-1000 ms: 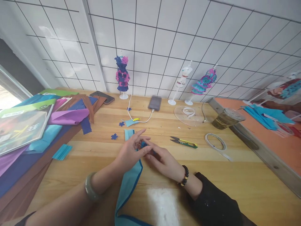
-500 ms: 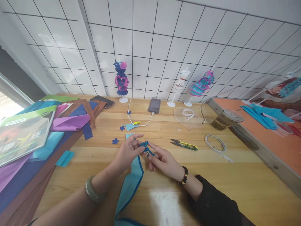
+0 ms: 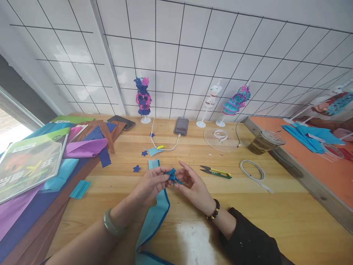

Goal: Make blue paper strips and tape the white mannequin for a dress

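Note:
A small blue bow (image 3: 172,175), seemingly of crepe paper, is held above the wooden table. My left hand (image 3: 152,183) pinches its left side between thumb and fingers. Its lower right tail meets the thumb and fingers of my right hand (image 3: 194,187), whose index finger is raised off it; part of this grip is hidden. Beneath both hands, a long light-blue strip (image 3: 154,217) with a dark-blue edge runs down to the table's front. Thread snips (image 3: 216,172) lie to the right of my right hand. Dark-blue flower cutouts (image 3: 136,168) rest left of the strip.
At right are a tape roll (image 3: 252,170) and a lidded cup (image 3: 264,142). Coloured sheets and a book (image 3: 35,158) pile up at left. Along the tiled wall stand small dressed forms (image 3: 143,97), and a cable runs from a blurred dark device (image 3: 181,126).
My right index finger has lifted away from the bow and now points upward. The bow has turned slightly in my fingers, and the view has tilted up a little.

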{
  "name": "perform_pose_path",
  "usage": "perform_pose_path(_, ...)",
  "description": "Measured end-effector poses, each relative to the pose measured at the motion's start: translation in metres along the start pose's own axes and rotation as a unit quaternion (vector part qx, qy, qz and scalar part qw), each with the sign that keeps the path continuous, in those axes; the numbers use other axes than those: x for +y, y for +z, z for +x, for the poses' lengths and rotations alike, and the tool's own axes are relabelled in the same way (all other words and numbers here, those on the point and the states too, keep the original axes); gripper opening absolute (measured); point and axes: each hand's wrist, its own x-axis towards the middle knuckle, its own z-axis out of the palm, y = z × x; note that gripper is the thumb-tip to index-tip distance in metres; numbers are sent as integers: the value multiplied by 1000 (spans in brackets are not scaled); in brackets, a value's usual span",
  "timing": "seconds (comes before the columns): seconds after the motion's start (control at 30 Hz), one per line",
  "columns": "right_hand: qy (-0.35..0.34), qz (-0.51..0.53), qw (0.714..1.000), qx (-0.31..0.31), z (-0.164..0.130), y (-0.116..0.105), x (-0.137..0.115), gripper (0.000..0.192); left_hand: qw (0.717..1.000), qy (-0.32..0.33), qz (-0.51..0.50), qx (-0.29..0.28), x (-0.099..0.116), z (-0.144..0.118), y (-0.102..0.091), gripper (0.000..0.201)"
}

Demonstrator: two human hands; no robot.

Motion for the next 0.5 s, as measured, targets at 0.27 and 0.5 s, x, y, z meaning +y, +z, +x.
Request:
perform_pose_path(0.27, 56, 76, 992, 79, 1, 9, 4, 54, 978, 58, 201, 8, -9, 4, -1, 31)
perform_pose_path(0.5, 50, -19, 996, 66, 1, 3, 7, 39, 934, 119, 336, 13, -9, 3, -2, 16)
